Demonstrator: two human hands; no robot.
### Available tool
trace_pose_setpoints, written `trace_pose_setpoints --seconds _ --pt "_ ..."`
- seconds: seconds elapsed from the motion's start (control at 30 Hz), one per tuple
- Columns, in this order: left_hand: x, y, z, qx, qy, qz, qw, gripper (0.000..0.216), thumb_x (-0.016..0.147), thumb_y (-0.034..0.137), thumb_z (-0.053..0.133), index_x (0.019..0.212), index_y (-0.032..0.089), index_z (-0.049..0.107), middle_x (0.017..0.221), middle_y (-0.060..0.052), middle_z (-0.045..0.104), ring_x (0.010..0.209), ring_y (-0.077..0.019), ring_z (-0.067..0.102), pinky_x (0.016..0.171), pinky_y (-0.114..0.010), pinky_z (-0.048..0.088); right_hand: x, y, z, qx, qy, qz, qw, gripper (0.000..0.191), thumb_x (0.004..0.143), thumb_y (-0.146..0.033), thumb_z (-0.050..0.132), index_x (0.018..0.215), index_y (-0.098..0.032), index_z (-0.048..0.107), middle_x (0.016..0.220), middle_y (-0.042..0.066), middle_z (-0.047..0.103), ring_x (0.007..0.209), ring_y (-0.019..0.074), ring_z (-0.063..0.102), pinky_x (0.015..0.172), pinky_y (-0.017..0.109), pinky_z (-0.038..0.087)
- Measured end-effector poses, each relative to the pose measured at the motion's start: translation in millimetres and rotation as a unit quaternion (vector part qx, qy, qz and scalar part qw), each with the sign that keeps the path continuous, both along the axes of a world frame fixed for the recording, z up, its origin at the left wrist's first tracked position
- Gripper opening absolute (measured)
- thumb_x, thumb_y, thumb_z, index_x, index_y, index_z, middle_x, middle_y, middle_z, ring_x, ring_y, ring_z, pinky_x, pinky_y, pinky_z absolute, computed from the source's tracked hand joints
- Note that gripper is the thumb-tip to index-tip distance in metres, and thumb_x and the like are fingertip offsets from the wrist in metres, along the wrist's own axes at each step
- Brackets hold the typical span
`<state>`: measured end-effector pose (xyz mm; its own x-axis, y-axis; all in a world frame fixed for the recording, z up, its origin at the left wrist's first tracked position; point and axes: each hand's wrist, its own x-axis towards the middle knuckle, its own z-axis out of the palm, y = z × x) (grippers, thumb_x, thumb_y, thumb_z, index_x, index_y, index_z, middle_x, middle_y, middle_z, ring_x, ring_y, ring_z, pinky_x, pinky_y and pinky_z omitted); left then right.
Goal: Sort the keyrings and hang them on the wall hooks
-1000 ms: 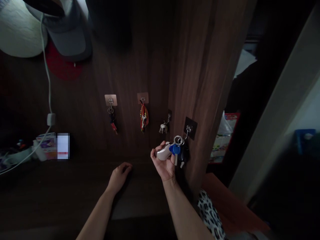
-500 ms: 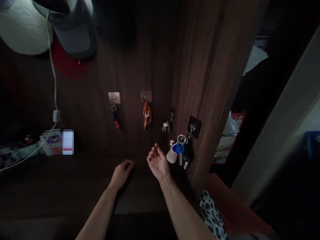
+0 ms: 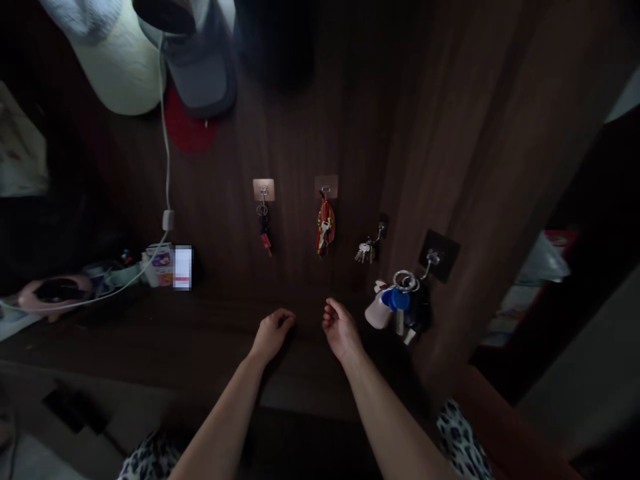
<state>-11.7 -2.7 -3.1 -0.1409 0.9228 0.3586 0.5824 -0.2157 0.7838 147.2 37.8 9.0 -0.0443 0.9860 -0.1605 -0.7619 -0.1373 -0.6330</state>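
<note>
My left hand point(image 3: 272, 333) lies on the dark wooden shelf, back of the hand up, its fingers loosely curled together with nothing seen in them. Across a small gap, my right hand point(image 3: 342, 331) is turned palm side inward, fingers curled in and thumb on top, holding nothing. Just right of it, but apart, hangs a bunch of keys point(image 3: 400, 301) with a blue-headed key, metal rings and a pale pink fob. That bunch is on a dark adhesive hook point(image 3: 438, 256). Above my hands hang keys on a red and yellow cord point(image 3: 325, 227).
A small key bunch point(image 3: 366, 251) and a keyring with a red tag point(image 3: 265, 240) hang on other hooks. Caps point(image 3: 200, 80) hang at upper left beside a white cable point(image 3: 167, 153). Small boxes point(image 3: 163, 263) and a pink round object point(image 3: 37, 293) stand on the shelf's left.
The view has swung left, so everything sits farther right. My right hand's fingers have curled in from a half-open, palm-up pose. My left hand keeps its place on the shelf.
</note>
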Motion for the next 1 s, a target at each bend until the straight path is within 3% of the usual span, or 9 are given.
trace_pose_setpoints --seconds 0.23,0.5,0.83,1.0 --pt "-1 0 -1.1 0.000 -0.053 0.001 0.999 0.021 0.078 0.030 0.045 0.082 0.020 0.062 0.068 0.000 0.063 0.063 -0.0130 0.059 0.063 -0.023 0.042 -6 -2 -3.0 0.041 -0.101 -0.004 0.994 0.020 0.053 -0.026 0.074 0.066 -0.018 0.060 0.053 -0.005 0.055 0.046 0.0043 0.045 0.040 0.015 0.034" --pt "1 -4 7.4 0.001 -0.098 0.006 0.995 0.032 0.081 0.041 0.039 0.078 0.018 0.060 0.062 0.000 0.060 0.057 -0.0123 0.056 0.059 -0.023 0.042 -14 -6 -4.8 0.130 -0.272 0.020 0.953 0.022 0.059 -0.036 0.068 0.061 -0.017 0.057 0.049 -0.005 0.051 0.042 0.0047 0.040 0.041 0.018 0.027" --pt "0 -7 13.3 0.024 -0.134 0.032 0.990 0.042 0.081 0.052 0.038 0.062 0.017 0.053 0.048 0.002 0.050 0.047 -0.0100 0.046 0.050 -0.021 0.035 -14 -10 0.1 0.141 -0.275 0.040 0.950 0.024 0.061 -0.038 0.065 0.059 -0.017 0.054 0.044 -0.007 0.045 0.039 0.0041 0.033 0.038 0.019 0.020" --pt "0 -9 17.0 0.030 -0.205 0.024 0.978 0.048 0.077 0.059 0.041 0.054 0.017 0.048 0.041 0.004 0.041 0.040 -0.0077 0.035 0.045 -0.021 0.028 -15 -9 -2.3 0.138 -0.268 0.037 0.953 0.025 0.060 -0.039 0.065 0.059 -0.017 0.054 0.042 -0.007 0.043 0.038 0.0040 0.031 0.037 0.018 0.018"
